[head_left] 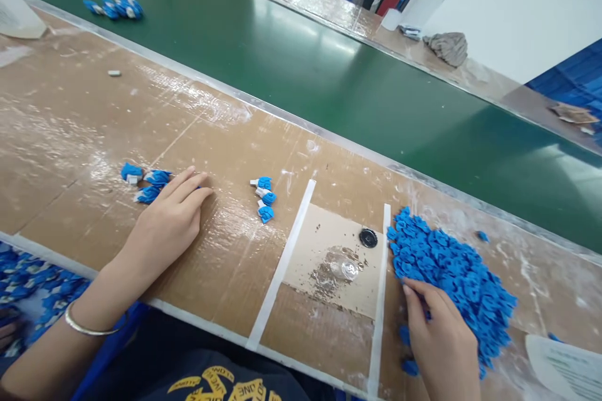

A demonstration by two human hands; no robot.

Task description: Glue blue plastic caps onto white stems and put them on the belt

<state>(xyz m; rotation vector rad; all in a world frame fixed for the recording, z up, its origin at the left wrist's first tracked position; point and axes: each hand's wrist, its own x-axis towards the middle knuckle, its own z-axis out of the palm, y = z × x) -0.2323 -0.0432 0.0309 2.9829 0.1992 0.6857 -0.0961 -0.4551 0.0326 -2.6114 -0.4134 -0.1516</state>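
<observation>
The left hand (167,222) lies flat, fingers together, gripping nothing, beside blue plastic parts (157,177) on the counter (70,138). The right hand (439,332) presses fingertips into a heap of blue plastic pieces (451,279) toward the right end, its grip unclear. The pieces look light and stiff, best pinched by an edge.

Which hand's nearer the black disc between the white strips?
Right hand, at the blue pile, sits below and right of the black disc. Left hand is farther, left of it beyond the white strip.

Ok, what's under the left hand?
The left hand rests on brown cardboard lining; a sliver of a blue plastic part shows past its fingers. The palm hides whatever else lies beneath.
</observation>
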